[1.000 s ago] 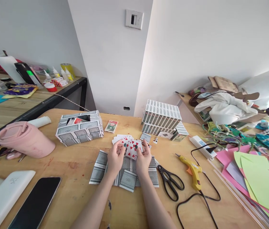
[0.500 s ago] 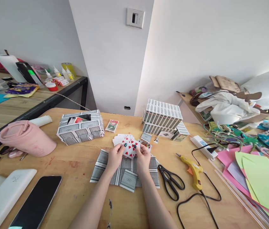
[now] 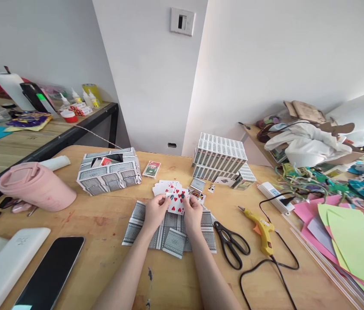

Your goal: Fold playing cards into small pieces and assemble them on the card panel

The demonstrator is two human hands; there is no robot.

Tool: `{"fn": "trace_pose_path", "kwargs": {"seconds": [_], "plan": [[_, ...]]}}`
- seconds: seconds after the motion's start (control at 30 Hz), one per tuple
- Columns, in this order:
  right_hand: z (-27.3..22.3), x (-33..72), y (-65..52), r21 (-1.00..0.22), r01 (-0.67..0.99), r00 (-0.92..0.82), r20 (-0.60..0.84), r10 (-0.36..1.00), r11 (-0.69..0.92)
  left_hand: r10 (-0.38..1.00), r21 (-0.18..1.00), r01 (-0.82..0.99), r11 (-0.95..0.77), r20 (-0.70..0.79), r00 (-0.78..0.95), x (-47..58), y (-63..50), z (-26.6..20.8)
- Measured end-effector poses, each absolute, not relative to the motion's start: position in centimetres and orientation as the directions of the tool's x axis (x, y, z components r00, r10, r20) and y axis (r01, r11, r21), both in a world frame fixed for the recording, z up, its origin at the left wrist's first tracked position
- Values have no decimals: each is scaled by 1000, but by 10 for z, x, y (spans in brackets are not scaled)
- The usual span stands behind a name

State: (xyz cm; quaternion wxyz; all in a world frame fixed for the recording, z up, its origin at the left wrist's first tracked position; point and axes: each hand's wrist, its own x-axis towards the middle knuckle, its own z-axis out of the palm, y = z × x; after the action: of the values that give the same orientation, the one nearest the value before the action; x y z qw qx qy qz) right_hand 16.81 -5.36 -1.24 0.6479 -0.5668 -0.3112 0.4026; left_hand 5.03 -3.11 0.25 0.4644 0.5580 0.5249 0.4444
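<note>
A playing card (image 3: 176, 205) with red hearts is held face up, its left edge pinched by my left hand (image 3: 156, 212) and its right edge by my right hand (image 3: 193, 214). Both hands are closed, thumbs on top. Just beyond it, several loose cards (image 3: 161, 188) lie fanned out face up. Under my wrists is a panel of joined cards (image 3: 134, 232), grey patterned backs upward; one separate-looking card (image 3: 174, 243) lies askew at its front edge. My forearms cover part of the panel.
Black scissors (image 3: 232, 245) and a yellow glue gun (image 3: 261, 230) with its cord lie at right. Behind stand a card-covered box (image 3: 109, 174), a card pack (image 3: 151, 169) and stacked card packs (image 3: 219, 155). A phone (image 3: 51, 273) and a pink roll (image 3: 38, 187) are at left.
The hearts card has turned from a tilt to nearly straight between my fingers. Both hands stay at about the same spot.
</note>
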Motion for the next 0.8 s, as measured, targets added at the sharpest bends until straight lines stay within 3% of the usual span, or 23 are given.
{"fn": "trace_pose_path", "kwargs": {"seconds": [0.17, 0.37, 0.8], "plan": [[-12, 169, -53, -987, -158, 462, -42, 886, 36, 995, 997, 49, 64, -67, 79, 49, -30, -2], [-11, 166, -51, -948, -319, 313, -86, 946, 19, 995, 993, -74, 88, -85, 50, 45, -25, -10], [-15, 167, -51, -951, -309, 315, -101, 944, 1, 998, 1000, 20, 22, -21, -62, 46, -23, -10]]}}
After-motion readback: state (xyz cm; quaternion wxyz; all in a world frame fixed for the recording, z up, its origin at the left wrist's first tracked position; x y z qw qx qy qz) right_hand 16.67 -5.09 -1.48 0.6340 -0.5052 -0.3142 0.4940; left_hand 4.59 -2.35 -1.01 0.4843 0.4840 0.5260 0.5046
